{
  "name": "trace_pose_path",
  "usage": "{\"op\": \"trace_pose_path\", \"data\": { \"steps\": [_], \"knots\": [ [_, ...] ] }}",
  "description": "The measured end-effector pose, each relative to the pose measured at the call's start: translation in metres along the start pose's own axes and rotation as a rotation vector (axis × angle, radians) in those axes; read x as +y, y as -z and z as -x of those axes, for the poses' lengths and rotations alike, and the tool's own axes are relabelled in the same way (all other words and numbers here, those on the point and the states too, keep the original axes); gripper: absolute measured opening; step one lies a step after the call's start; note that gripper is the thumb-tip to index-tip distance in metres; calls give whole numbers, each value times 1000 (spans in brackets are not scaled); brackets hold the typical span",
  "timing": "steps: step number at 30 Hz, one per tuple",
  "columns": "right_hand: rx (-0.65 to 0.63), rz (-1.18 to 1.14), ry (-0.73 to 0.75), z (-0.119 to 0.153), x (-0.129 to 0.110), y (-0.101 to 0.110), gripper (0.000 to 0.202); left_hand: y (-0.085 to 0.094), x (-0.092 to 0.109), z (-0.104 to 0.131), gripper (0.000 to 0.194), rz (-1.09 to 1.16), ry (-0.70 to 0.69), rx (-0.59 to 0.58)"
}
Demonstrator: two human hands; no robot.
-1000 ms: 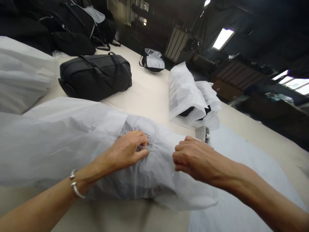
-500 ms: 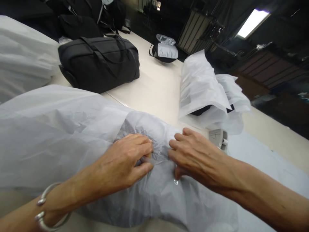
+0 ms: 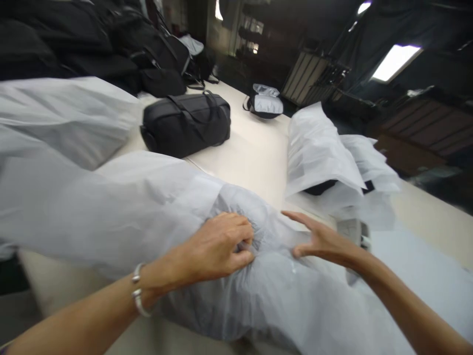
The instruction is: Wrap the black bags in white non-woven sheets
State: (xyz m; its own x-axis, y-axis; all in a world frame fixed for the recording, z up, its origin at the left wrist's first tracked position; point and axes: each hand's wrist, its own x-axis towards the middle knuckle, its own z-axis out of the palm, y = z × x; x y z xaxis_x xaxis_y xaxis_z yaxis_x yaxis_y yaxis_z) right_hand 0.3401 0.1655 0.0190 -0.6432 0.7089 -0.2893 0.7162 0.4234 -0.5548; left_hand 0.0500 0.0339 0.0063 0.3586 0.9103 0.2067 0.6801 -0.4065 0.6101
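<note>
A large translucent plastic bag point(image 3: 162, 207) stretches across the front of the table, with something darker showing faintly through it. My left hand point(image 3: 225, 244), with a silver bangle at the wrist, is closed on a gathered bunch of the plastic. Folds fan out from that grip. To its right, my right hand point(image 3: 314, 239) has thumb and fingers spread apart around the edge of the plastic, holding nothing that I can see. Partly behind my right wrist is a grey tape dispenser-like object point(image 3: 351, 231), blurred.
A black duffel bag point(image 3: 188, 123) lies on the pale table point(image 3: 251, 153). Farther back stands a small black bag with silver lining point(image 3: 266, 102). Plastic-covered items point(image 3: 321, 153) lie to the right. Black bags point(image 3: 92, 44) are piled at the far left, beside another plastic-wrapped bundle point(image 3: 74, 118).
My right hand has opened and drawn away to the right from the gathered plastic. My left hand keeps its grip. The camera view has shifted, so the table things appear lower and farther right.
</note>
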Motion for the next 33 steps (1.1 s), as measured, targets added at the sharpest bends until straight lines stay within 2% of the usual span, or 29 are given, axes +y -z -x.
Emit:
{"op": "trace_pose_path", "data": {
  "steps": [3, 4, 5, 7, 9, 11, 13, 15, 16, 18, 20, 23, 25, 28, 30, 33],
  "knots": [
    [342, 58, -49, 15, -21, -3, 82, 5, 6, -4, 10, -96, -22, -82],
    [398, 48, -25, 20, -34, -7, 76, 7, 8, -5, 11, -128, -32, -103],
    [406, 26, 16, 25, -50, -12, 70, 11, 10, -5, 13, -148, -52, -121],
    [346, -24, 99, 32, -82, -29, 65, 26, 12, 1, 28, -154, -141, -117],
    [321, -30, 118, 36, -111, -49, 64, 52, 8, 17, 45, -148, -244, -41],
    [377, 5, 83, 36, -134, -67, 63, 87, -7, 42, 51, -156, -264, 78],
    [430, 27, 60, 32, -156, -81, 62, 122, -32, 68, 55, -182, -160, 141],
    [446, 26, 75, 23, -180, -91, 61, 146, -59, 90, 62, -214, -18, 103],
    [437, 27, 87, 16, -193, -96, 61, 152, -70, 98, 66, -230, 39, 63],
    [409, 55, 96, -2, -218, -102, 66, 151, -85, 105, 69, -244, 78, -9],
    [350, 112, 77, -22, -238, -106, 76, 141, -91, 105, 64, -242, 53, -35],
    [256, 168, 25, -41, -255, -108, 76, 124, -89, 97, 36, -208, 12, -15],
    [232, 167, -27, -46, -258, -108, 60, 120, -88, 92, 18, -168, -9, -9],
    [239, 121, -85, -46, -255, -111, 17, 123, -89, 85, 15, -114, -58, 3],
    [276, 80, -38, -45, -249, -114, 15, 130, -91, 80, 17, -100, -108, 20],
    [379, 108, 139, -46, -236, -114, 17, 144, -101, 65, 27, -128, -208, -14]
  ]
}}
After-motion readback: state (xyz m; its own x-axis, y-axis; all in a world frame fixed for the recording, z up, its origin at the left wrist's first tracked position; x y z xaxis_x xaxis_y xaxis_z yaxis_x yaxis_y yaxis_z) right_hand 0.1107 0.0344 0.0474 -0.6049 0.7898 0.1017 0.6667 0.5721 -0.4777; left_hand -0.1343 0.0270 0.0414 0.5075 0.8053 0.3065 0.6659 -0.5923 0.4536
